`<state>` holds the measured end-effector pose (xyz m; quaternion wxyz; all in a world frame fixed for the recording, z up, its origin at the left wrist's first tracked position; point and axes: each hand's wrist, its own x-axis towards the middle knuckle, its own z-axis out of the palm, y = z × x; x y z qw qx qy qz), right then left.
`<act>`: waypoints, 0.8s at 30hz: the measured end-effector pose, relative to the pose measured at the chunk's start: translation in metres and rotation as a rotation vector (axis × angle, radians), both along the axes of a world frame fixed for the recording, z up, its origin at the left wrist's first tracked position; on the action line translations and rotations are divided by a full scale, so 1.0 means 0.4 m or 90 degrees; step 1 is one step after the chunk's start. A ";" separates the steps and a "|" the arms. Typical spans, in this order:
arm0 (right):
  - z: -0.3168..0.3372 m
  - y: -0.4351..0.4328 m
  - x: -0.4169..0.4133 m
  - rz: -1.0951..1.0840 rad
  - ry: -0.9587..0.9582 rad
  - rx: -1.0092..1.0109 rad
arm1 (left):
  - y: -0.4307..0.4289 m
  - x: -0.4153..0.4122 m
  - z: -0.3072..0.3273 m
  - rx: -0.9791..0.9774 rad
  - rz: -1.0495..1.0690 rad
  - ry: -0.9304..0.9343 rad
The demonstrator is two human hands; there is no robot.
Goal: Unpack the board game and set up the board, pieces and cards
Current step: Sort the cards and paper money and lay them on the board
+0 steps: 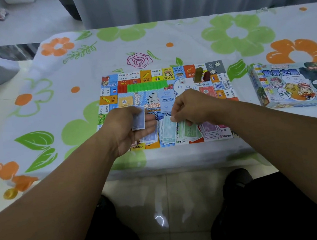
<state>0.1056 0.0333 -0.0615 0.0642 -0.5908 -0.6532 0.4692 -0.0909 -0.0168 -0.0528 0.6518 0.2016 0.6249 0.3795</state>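
**Game board**: 1, unfolded flat on the floral-clothed bench.

**Left hand**: forearm reaching in from the board's near side, palm turned inward. The grip is curled round 1 small stack of blue-backed cards, held on edge over the board's near-left part.

**Right hand**: wrist bent down, fingertips pinched, apparently on the top note of the teal pile.

**Banknote piles:** 4 along the board's near edge: blue pile, teal pile, green pile, pink pile.

**Card decks:** 3 at the board's middle: yellow deck, pale blue deck, red deck.

**Pawns:** 2, upright near the board's far-right corner: olive pawn, dark red pawn.

**Die**: 1, white, just left of the pawns.

**Green houses**: 1 row toward the board's far side, with red houses at its left end; count blurred.

**Game box**: 1, right of the board, apart.
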 end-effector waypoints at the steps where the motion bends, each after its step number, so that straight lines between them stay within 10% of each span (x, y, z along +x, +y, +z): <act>1: -0.005 0.001 -0.001 0.001 -0.014 0.013 | -0.001 0.001 0.002 -0.001 -0.003 -0.004; 24: 0.031 -0.007 -0.129 0.005 0.137 0.015 | -0.044 -0.048 0.009 0.013 -0.079 -0.045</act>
